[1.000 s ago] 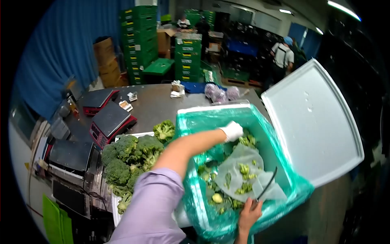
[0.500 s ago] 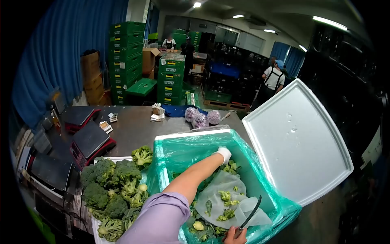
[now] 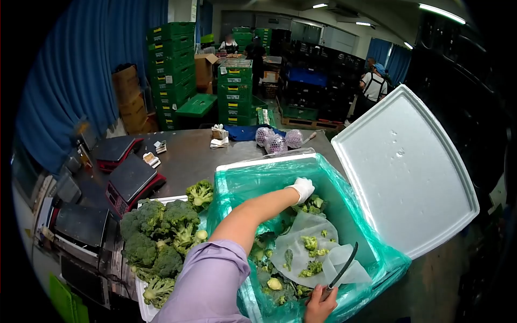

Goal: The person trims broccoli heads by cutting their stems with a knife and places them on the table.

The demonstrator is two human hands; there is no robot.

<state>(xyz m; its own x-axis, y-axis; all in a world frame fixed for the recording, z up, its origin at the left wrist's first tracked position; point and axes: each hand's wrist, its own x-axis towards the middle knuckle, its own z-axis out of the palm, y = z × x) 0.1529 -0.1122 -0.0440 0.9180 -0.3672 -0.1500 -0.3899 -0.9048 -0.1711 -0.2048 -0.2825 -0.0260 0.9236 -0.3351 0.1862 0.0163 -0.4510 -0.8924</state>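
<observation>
My left hand [image 3: 303, 191], in a white glove, reaches into the far part of the foam box [image 3: 269, 164], directly by the broccoli pieces [image 3: 314, 204] there. Its fingers are curled; whether they enclose anything I cannot tell. My forearm, bare below a lavender sleeve [image 3: 210, 274], crosses the near left rim. My right hand [image 3: 321, 306], ungloved, is closed around the handle of a curved knife [image 3: 344, 266] at the near side of the box; the dark blade slants up and away to the right, over a translucent sheet [image 3: 299, 237].

The box is white, lined with green plastic film [image 3: 250, 189] that folds over its walls. Within it, the sheet lies over part of the greens and bears several small florets [image 3: 311, 268]; a pale cut stem [image 3: 274, 283] sits just beside its near left edge. A white lid [image 3: 406, 172] stands tilted along the right side of the box.

Left of the box, broccoli heads [image 3: 161, 231] are heaped in a white tray [image 3: 144, 301]. Beyond the tray, two red-and-black scales [image 3: 133, 180] rest on the metal table [image 3: 188, 156]. Net-wrapped produce [image 3: 276, 143] lies past the far rim, near a blue cloth [image 3: 242, 132].
</observation>
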